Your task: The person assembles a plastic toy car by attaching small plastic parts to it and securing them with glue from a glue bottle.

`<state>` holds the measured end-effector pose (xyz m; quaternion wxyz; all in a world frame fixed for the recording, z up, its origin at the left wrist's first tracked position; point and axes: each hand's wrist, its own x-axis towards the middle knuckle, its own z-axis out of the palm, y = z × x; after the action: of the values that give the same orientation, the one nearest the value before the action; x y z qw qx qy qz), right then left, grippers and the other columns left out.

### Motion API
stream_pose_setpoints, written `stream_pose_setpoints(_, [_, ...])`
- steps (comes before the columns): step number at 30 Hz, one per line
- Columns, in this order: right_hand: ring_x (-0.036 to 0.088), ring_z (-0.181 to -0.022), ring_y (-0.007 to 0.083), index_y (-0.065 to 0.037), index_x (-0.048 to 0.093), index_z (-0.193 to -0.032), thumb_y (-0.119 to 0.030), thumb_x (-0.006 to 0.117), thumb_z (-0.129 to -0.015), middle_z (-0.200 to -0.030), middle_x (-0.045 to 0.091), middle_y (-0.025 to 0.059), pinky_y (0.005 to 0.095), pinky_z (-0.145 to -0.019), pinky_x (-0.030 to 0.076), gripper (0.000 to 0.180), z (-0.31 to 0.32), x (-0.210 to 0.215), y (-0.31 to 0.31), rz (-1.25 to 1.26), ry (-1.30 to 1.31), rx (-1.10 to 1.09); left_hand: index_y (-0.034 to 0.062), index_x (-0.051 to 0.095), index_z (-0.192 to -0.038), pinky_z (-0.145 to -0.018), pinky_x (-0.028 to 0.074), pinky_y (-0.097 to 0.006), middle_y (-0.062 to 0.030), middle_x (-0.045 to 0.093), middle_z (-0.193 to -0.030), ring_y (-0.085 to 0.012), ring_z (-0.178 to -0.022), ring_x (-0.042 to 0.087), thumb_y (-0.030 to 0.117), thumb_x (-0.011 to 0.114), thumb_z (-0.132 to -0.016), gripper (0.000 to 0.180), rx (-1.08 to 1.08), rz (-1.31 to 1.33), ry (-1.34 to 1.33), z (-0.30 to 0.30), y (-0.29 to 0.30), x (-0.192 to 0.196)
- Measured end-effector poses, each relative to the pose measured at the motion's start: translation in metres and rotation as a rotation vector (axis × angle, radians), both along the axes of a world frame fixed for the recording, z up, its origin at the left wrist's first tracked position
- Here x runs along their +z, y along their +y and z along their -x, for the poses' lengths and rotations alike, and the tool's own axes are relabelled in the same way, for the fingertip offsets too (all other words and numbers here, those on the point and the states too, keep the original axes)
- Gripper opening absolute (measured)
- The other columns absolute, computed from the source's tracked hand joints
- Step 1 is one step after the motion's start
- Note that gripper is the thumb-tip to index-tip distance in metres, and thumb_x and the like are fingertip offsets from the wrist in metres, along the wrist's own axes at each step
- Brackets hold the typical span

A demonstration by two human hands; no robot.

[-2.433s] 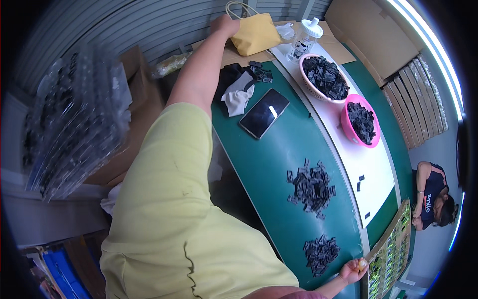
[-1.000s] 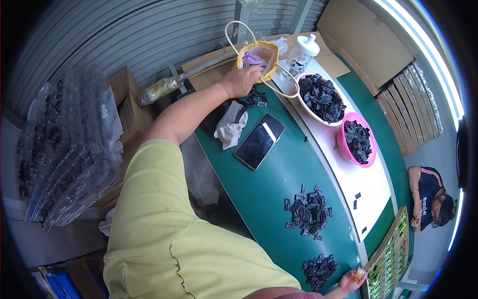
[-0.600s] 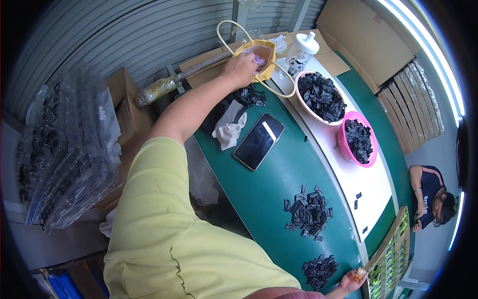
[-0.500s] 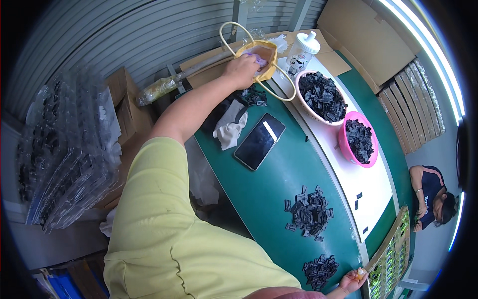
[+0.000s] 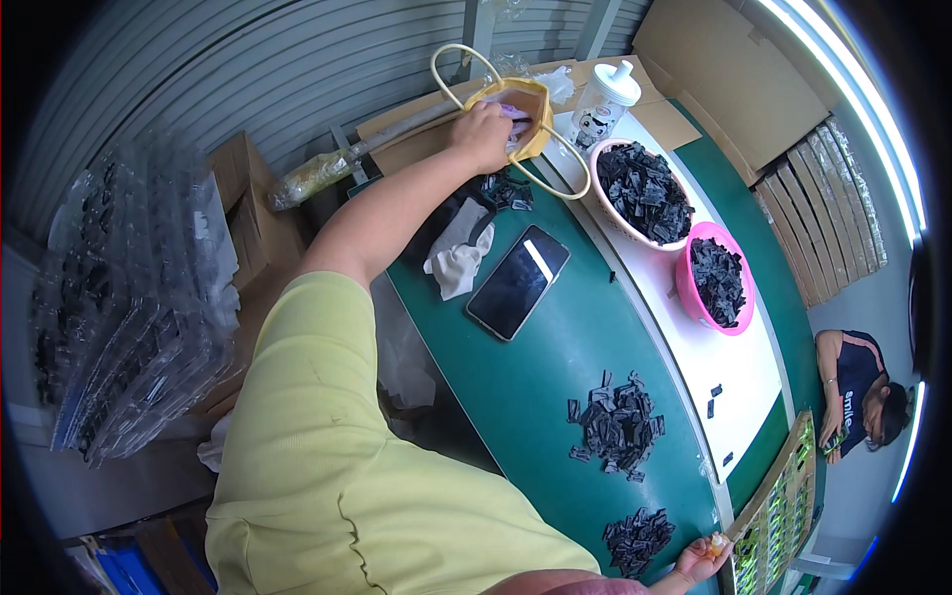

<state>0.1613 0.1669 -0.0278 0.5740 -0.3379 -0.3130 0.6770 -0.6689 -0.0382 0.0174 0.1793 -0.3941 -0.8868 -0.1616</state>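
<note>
My left hand (image 5: 482, 136) reaches over the rim of a small yellow bag (image 5: 540, 143) with two loop handles. Its fingers are down inside, mostly hidden, beside something purple (image 5: 513, 111) with a dark edge. At the lower right, my right hand (image 5: 700, 560) has its fingers closed around a small orange and white thing (image 5: 716, 544) too small to name. Near that hand lies a heap of small black plastic pieces (image 5: 638, 540), with a looser heap (image 5: 617, 426) farther up the green table (image 5: 535, 407).
A phone (image 5: 518, 282) and a light cloth (image 5: 459, 260) lie below the bag. Behind stand a lidded bottle (image 5: 603, 104), a pale basket (image 5: 605, 215) and a pink bowl (image 5: 688, 294) full of black pieces. A co-worker (image 5: 861, 392) is at the far right, past a tray of green items (image 5: 773, 516).
My left hand has shifted slightly inside the bag, and a dark edge now shows against the purple. The co-worker's hands have moved a little. My right hand stays in place.
</note>
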Motion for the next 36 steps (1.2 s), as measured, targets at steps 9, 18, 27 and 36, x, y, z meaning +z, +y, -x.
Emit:
stream_pose_setpoints(9, [0.053, -0.06, 0.0155, 0.0, 0.056, -0.097, -0.031, 0.052, -0.095, -0.086, 0.06, 0.0122, 0.0221, -0.045, 0.041, 0.031, -0.009, -0.005, -0.01, 0.001, 0.016, -0.012, 0.0208, 0.071, -0.1, -0.101, 0.036, -0.04, -0.0085, 0.051, -0.131, -0.0251, -0.124, 0.043, 0.02, 0.063, -0.072, 0.029, -0.054, 0.148, -0.075, -0.003, -0.002, 0.011])
stream_pose_setpoints(18, [0.052, -0.059, 0.0151, 0.0, 0.055, -0.097, -0.031, 0.051, -0.095, -0.086, 0.06, 0.0127, 0.0216, -0.045, 0.041, 0.031, 0.008, 0.006, -0.031, 0.024, 0.055, -0.003, 0.005, 0.048, -0.13, -0.108, 0.031, -0.036, -0.0154, 0.037, -0.143, -0.0303, -0.13, 0.037, 0.023, 0.067, -0.07, 0.066, -0.059, 0.063, -0.132, 0.005, 0.002, 0.003])
stream_pose_setpoints(27, [0.052, -0.059, 0.0143, -0.001, 0.055, -0.098, -0.031, 0.052, -0.094, -0.086, 0.06, 0.0123, 0.0215, -0.046, 0.041, 0.031, 0.011, 0.003, -0.02, 0.005, 0.038, -0.042, 0.0029, 0.062, -0.107, -0.093, 0.045, -0.04, -0.0187, 0.056, -0.119, -0.0334, -0.11, 0.054, 0.022, 0.062, -0.073, 0.039, -0.062, -0.034, -0.125, 0.018, 0.006, 0.02])
stream_pose_setpoints(36, [0.051, -0.046, 0.0128, -0.008, 0.057, -0.089, -0.038, 0.052, -0.091, -0.075, 0.064, 0.0112, 0.021, -0.04, 0.044, 0.03, 0.051, 0.024, -0.034, 0.19, 0.076, -0.167, 0.0065, 0.055, -0.105, -0.078, 0.047, -0.048, -0.0203, 0.061, -0.1, -0.0397, -0.094, 0.058, 0.011, 0.056, -0.079, 0.026, 0.211, -0.449, -0.062, 0.009, -0.01, 0.057])
